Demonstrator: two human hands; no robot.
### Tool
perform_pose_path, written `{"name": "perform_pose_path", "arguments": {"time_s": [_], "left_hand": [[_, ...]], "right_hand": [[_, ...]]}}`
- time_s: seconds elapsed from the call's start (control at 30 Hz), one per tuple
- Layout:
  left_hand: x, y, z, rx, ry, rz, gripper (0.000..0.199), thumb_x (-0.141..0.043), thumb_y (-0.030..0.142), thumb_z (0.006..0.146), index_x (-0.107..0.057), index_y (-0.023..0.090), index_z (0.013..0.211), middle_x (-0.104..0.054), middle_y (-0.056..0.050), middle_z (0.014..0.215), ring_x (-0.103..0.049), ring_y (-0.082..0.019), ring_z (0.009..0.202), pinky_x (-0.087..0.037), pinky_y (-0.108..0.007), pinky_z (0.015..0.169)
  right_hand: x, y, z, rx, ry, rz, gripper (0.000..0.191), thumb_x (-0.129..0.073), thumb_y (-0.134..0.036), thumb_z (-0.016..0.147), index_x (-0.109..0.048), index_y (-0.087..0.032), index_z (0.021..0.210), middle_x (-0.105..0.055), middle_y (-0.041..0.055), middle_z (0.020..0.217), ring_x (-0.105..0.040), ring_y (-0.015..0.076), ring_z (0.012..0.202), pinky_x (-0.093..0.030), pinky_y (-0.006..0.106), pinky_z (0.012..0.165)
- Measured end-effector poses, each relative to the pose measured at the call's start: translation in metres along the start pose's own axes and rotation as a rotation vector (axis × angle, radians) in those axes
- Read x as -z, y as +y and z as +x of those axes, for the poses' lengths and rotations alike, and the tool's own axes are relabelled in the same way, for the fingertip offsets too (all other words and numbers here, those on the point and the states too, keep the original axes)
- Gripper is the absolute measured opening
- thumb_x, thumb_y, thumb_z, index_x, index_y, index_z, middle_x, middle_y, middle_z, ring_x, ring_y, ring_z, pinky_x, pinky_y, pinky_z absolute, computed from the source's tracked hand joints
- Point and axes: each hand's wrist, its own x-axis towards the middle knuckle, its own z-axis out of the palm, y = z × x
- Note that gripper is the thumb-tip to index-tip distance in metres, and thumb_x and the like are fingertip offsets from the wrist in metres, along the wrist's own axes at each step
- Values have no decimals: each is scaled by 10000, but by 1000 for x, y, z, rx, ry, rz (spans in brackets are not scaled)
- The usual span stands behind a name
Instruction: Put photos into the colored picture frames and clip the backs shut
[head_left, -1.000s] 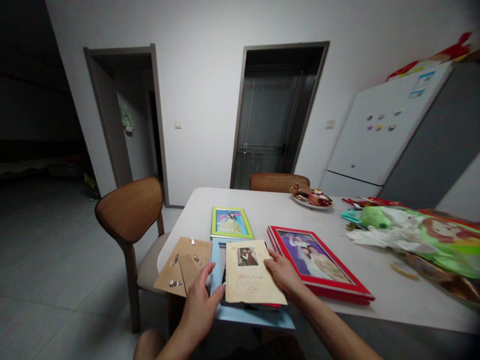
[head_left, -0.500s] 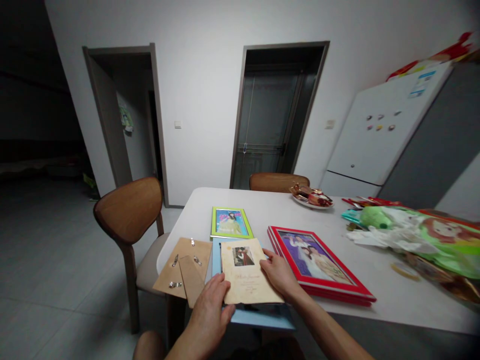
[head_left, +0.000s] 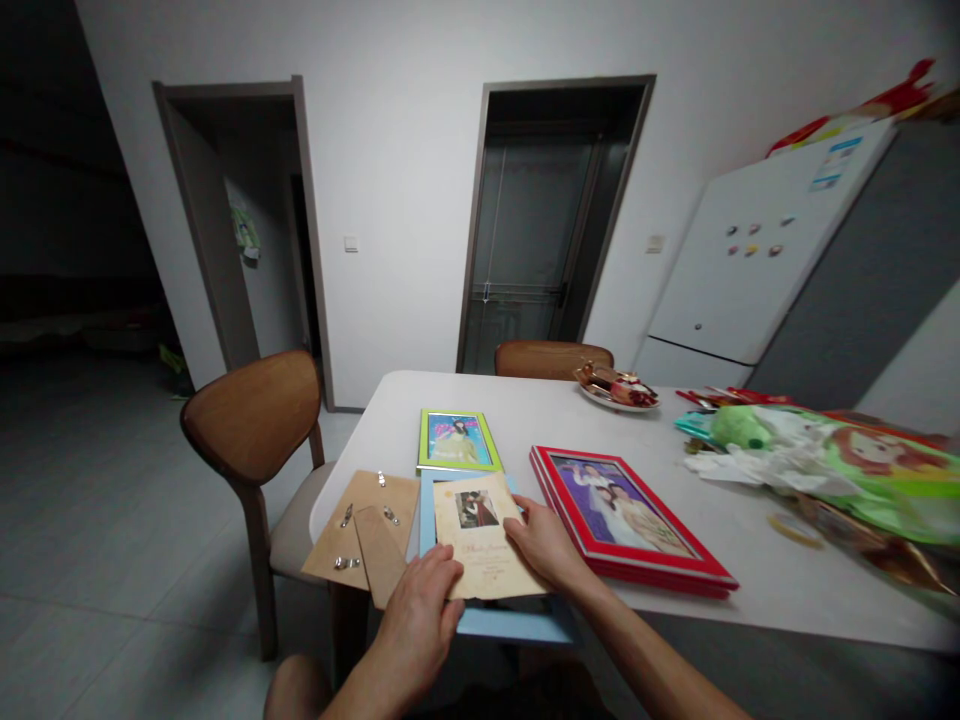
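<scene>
Across the foreground spreads a white table [head_left: 547, 415]; clock directions are read from the cream sheet [head_left: 491, 568] at its near edge, twelve being the far side. At three o'clock, well apart, lies a green printed bag [head_left: 892, 485]. Between bag and sheet, red frames [head_left: 628, 510] are stacked flat, picture upward, probably to save surface; the stack's left edge stands just beside the right wrist and limits sideways travel there. Beneath the sheet is a blue frame [head_left: 517, 626], its near side apparently jutting past the table edge, so pressure there might tip it. At nine o'clock, a brown board [head_left: 330, 550] seems to serve as a tray; its outer corner overhangs the left edge. At twelve, a green frame [head_left: 459, 440] lies face up beyond the blue one, with white tabletop showing from its right side toward one o'clock, the widest room for movement. The sheet lies over the blue frame's opening; whether it rests or is held just above cannot be told. At three, the right hand [head_left: 546, 542] pinches its margin, thumb on top; at eight, the left hand [head_left: 421, 602] is half curled, fingertips on the opposite margin, perhaps to steady it; whether it pinches cannot be told. Smallest, metal clips [head_left: 347, 563] lie scattered on the board.
</scene>
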Motion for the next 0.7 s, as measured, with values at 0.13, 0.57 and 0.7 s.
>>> {"name": "perform_pose_path", "arguments": {"time_s": [0.13,0.57,0.7], "left_hand": [[-1,2,0,-5,-4,35,308,-449,124,724,-537,194,1011,-515,-97,1178,-435,-218,1115,-310,-462,960],[4,12,3,-21,-99,159,249,-372,116,772,-597,202,833,-573,-69,1103,-425,-220,1129,-319,-440,949],[15,12,0,-16,-115,106,239,-437,145,738,-576,205,923,-555,-74,1132,-430,-220,1124,-318,-434,953]], "right_hand": [[-4,0,-1,47,25,-184,383,-394,-225,728,-519,-120,1074,-633,107,880,-572,191,786,-383,259,693],[-17,1,-18,193,36,-365,418,-452,-214,717,-482,-133,1126,-515,110,1109,-405,230,1026,-325,303,827],[-14,-6,-19,201,35,-361,322,-435,-227,735,-560,-174,1027,-501,97,1137,-405,235,1028,-303,327,837]]}}
